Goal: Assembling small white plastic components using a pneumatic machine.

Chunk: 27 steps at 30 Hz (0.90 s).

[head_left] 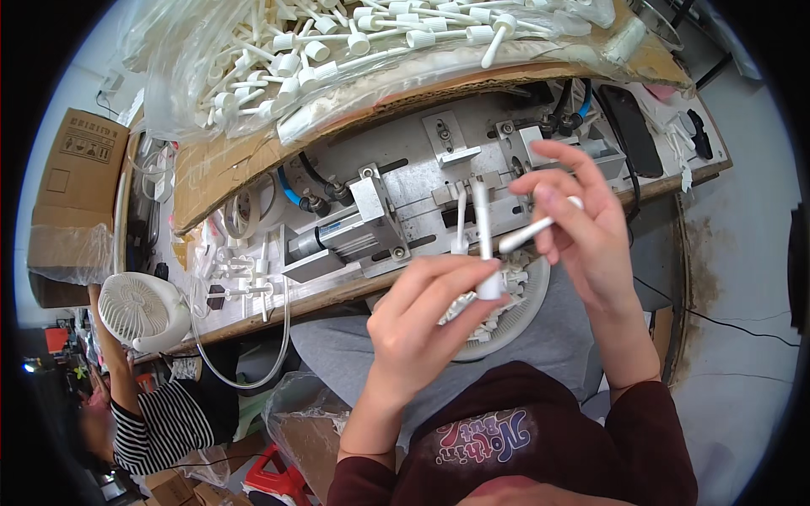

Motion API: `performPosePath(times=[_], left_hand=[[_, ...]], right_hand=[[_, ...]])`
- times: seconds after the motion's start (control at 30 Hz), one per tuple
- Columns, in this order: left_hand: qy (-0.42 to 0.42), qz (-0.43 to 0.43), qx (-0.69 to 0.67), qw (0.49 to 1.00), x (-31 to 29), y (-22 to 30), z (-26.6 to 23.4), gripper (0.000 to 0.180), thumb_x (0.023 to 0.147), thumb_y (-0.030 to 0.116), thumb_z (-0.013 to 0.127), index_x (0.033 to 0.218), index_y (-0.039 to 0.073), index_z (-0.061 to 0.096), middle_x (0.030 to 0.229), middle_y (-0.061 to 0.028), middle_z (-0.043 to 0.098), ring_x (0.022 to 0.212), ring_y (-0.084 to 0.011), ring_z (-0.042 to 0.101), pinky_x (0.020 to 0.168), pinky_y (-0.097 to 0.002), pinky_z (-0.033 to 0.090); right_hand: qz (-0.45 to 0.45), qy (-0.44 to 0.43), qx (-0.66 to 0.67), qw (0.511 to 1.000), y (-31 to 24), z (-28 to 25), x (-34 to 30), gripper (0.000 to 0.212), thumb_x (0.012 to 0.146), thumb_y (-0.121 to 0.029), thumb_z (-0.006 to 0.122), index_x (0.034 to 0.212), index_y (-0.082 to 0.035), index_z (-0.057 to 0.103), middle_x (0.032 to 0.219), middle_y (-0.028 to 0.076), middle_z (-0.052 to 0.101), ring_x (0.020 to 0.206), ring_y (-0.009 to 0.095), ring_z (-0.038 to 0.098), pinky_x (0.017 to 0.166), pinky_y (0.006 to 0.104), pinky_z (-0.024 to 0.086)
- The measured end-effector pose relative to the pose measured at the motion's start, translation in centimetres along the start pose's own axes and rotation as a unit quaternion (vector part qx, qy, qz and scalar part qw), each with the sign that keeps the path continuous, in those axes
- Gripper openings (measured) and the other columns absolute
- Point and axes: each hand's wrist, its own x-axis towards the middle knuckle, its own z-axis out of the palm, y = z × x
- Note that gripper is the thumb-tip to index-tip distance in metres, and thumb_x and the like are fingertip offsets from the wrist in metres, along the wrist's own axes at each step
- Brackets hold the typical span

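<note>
My left hand (422,316) pinches a white applicator cap (486,244) between thumb and fingers; its ribbed-looking cap end is down and its slim stem points up. A second thin white stem (461,219) stands just left of it, and I cannot tell whether the same fingers hold it. Opposite, my right hand (586,228) has its fingers partly spread, with another white applicator (531,232) lying slantwise between thumb and fingers, its rounded tip toward the left hand. Beneath both hands, a round white basket (531,299) with many small white pieces rests on my lap.
Behind the hands, a metal fixture with cylinders (337,232) and hoses sits on the bench. An open cardboard box (245,173) heaped with white applicator caps (316,51) overhangs it. A phone (629,126) lies right; a white fan (143,312) and a person in stripes (173,430) are left.
</note>
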Motion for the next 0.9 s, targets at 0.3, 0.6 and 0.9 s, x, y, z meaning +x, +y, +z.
performPosePath(times=[0.3,0.6,0.9], left_hand=[[-0.021,0.035,0.293,0.955,0.0,-2.6,2.0,0.027,0.078,0.007,0.079,0.105,0.004,0.075,0.118,-0.0072,0.072,0.068,-0.0212,0.068,0.064,-0.0284,0.056],[-0.041,0.027,0.304,0.951,0.9,-3.1,1.6,0.028,0.076,0.012,0.08,0.103,0.007,0.075,0.117,-0.0025,0.073,0.059,-0.0203,0.064,0.058,-0.0294,0.052],[-0.008,0.038,0.21,0.977,4.2,-1.8,-2.1,0.03,0.078,0.012,0.083,0.106,0.004,0.075,0.103,-0.0092,0.075,0.071,-0.0138,0.069,0.064,-0.0265,0.053]], right_hand=[[-0.096,-0.054,-0.006,0.994,0.6,-3.4,-0.4,0.028,0.089,-0.002,0.071,0.115,0.004,0.066,0.088,0.01,0.071,0.058,0.003,0.053,0.051,0.017,0.039],[-0.106,-0.13,0.025,0.986,-0.6,-2.0,-0.8,0.04,0.097,-0.008,0.059,0.131,0.012,0.052,0.13,0.029,0.058,0.104,0.026,0.069,0.08,0.0315,0.06],[-0.313,-0.154,-0.415,0.84,0.0,-0.9,-1.3,0.031,0.078,0.007,0.072,0.107,0.002,0.063,0.136,0.019,0.055,0.11,0.028,0.066,0.085,0.0339,0.059]])
